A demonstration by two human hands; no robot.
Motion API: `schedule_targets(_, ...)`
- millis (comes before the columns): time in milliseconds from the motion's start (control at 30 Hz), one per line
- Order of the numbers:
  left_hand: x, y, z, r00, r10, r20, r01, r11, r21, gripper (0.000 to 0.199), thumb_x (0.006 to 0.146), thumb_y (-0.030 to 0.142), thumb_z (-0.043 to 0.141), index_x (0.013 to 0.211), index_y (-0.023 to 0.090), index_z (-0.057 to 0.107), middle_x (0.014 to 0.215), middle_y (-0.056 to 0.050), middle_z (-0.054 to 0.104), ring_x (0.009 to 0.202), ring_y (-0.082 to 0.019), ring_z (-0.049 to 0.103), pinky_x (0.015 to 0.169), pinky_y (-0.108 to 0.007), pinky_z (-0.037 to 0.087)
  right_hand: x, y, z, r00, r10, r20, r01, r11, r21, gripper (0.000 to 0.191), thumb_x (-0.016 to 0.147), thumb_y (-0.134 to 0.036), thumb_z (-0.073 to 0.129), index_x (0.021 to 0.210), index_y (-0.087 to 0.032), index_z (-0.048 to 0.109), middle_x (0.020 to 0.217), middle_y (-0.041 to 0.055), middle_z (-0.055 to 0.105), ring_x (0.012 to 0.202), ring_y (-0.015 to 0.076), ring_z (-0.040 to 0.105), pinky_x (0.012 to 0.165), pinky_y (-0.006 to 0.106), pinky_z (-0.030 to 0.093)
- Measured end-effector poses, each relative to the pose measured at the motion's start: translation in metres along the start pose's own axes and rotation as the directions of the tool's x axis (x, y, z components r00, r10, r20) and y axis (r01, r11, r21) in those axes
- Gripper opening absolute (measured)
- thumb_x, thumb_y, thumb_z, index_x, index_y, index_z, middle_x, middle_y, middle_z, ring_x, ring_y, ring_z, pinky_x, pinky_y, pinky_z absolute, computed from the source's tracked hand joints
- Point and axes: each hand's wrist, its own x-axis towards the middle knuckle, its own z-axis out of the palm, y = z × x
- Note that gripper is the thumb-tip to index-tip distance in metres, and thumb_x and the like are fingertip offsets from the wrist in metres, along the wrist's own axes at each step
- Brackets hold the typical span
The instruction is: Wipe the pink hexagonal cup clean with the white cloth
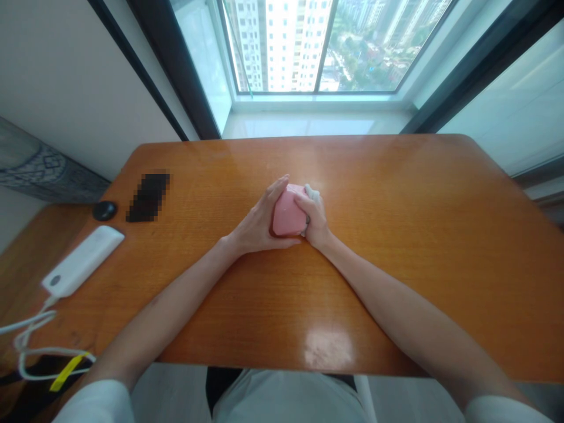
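A small pink box-like object (289, 211) with rounded corners is between my two hands, near the middle of the wooden table (396, 282). My left hand (265, 220) cups it from the left, fingers along its far side and thumb along its near side. From the right, my right hand (316, 217) grips it, the thumb pressed on its pink face and the fingers curled. Something whitish (312, 192) shows by the right fingers; I cannot make out what it is. The object's underside is hidden.
At the left lie a white power strip-like block (83, 261) with a white cable (33, 335), a round black item (104, 210) and a blurred-out dark rectangle (148, 197). A yellow tag (68, 373) is near the front left corner. Beyond the far edge is a window (317, 47).
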Motion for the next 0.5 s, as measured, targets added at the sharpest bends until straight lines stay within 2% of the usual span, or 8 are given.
schedule_targets(100,-0.001,-0.005,-0.009,0.999,0.012,0.038,-0.015,0.996,0.082,0.146,0.086,0.077,0.1,0.194,0.037,0.011,0.197,-0.02,0.032,0.18,-0.045,0.042,0.147,-0.066,0.045,0.004,0.001,0.001,0.998,0.058,0.018,-0.059,0.997,0.044,0.045,0.088,-0.066,0.091,0.086,-0.024,0.074,0.078,-0.0019,0.063,0.068,0.0142,0.05,0.061,0.03,0.041)
schedule_targets(200,-0.003,-0.011,-0.014,0.998,0.056,0.042,-0.061,0.988,0.142,0.139,0.091,0.07,0.099,0.194,0.038,0.011,0.197,-0.02,0.031,0.182,-0.043,0.041,0.146,-0.064,0.047,0.008,0.002,0.002,0.994,0.107,-0.012,-0.106,0.991,0.078,0.048,0.082,-0.068,0.092,0.082,-0.025,0.07,0.076,-0.0028,0.06,0.068,0.0139,0.047,0.061,0.03,0.039)
schedule_targets(333,-0.005,-0.012,-0.015,0.997,0.069,0.045,-0.076,0.983,0.165,0.128,0.097,0.059,0.097,0.193,0.04,0.014,0.198,-0.019,0.03,0.18,-0.042,0.045,0.142,-0.062,0.053,0.012,0.003,0.002,0.989,0.147,-0.011,-0.145,0.983,0.114,0.049,0.081,-0.069,0.092,0.085,-0.026,0.069,0.081,-0.0022,0.063,0.072,0.0149,0.051,0.067,0.031,0.045)
schedule_targets(500,-0.006,-0.008,-0.016,0.997,0.067,0.024,-0.07,0.985,0.16,0.122,0.093,0.052,0.102,0.189,0.037,0.027,0.193,-0.021,0.038,0.177,-0.042,0.05,0.138,-0.06,0.058,0.014,0.002,0.002,0.986,0.168,0.009,-0.168,0.982,0.081,0.051,0.081,-0.071,0.09,0.083,-0.027,0.065,0.079,-0.0022,0.06,0.072,0.016,0.049,0.066,0.032,0.045)
